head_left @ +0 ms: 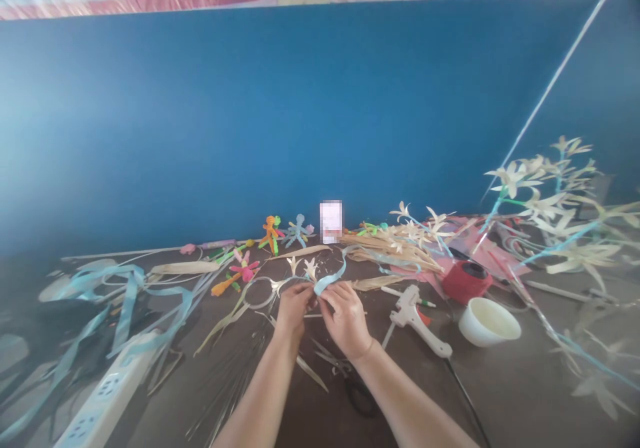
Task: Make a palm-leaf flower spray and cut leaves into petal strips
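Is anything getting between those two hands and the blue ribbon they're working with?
Nothing visible does. The lower end of the blue ribbon is right at the fingertips, where the left hand and right hand meet. The small pale flowers stand just beyond the fingers, not blocking them.

Open air above both hands [294, 309] [346, 315]; glue gun [419, 323] blocks right, power strip [111, 389] left.

A broad, flat, deep-blue wall panel [300, 115] is standing behind a dark brown tabletop [185, 395], and pale light is washing over the panel's left side
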### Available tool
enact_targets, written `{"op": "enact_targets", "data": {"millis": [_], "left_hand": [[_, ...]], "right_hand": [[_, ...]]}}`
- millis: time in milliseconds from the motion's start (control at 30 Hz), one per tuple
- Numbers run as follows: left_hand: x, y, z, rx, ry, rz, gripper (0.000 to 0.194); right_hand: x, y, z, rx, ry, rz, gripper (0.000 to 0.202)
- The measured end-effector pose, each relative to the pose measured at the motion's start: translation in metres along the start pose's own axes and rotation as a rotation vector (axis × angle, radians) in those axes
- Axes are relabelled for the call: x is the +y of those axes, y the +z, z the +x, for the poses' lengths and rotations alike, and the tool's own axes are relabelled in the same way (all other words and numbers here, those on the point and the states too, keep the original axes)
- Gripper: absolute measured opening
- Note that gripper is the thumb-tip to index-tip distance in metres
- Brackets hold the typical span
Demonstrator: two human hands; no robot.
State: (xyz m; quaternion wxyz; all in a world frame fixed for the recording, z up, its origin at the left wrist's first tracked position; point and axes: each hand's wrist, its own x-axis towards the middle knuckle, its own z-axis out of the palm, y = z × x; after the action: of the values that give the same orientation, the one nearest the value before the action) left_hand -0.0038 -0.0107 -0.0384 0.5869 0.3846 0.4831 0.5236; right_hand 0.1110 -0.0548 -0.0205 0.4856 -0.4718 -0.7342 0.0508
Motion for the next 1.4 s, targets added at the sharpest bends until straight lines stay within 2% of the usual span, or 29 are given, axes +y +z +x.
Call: {"op": "enact_targets", "data": {"millis": [100, 267, 500, 867, 1067, 1233, 1400], "left_hand": [[0.0, 0.001, 0.0, 0.044, -0.014, -0.006, 0.008], [-0.003, -0.001, 0.002, 0.052, 0.007, 0.029, 0.006], [0.0, -0.005, 0.003, -0.103, 0.011, 0.075, 0.013], [-0.005, -0.006, 0.007, -0.088, -0.022, 0.023, 0.014], [-0.002, -0.003, 0.002, -0.08, -0.006, 0.021, 0.016], [0.0, 0.003, -0.001, -0.078, 0.022, -0.02, 0.019], [0.001, 0.008, -0.004, -0.074, 0.044, -0.013, 0.022]], "right_hand": [[0.0, 0.001, -0.001, -0.007, -0.022, -0.053, 0.02], [0.001, 0.003, -0.002, -0.012, -0.028, -0.055, 0.02], [0.01, 0.006, -0.006, 0.041, 0.064, 0.036, 0.018], [0.008, 0.004, -0.005, 0.126, 0.172, 0.281, 0.015], [0.015, 0.01, -0.008, 0.16, 0.421, 0.522, 0.012], [0.019, 0.018, -0.009, 0.222, 0.671, 0.896, 0.014], [0.02, 0.019, -0.008, 0.217, 0.812, 1.137, 0.02]]}}
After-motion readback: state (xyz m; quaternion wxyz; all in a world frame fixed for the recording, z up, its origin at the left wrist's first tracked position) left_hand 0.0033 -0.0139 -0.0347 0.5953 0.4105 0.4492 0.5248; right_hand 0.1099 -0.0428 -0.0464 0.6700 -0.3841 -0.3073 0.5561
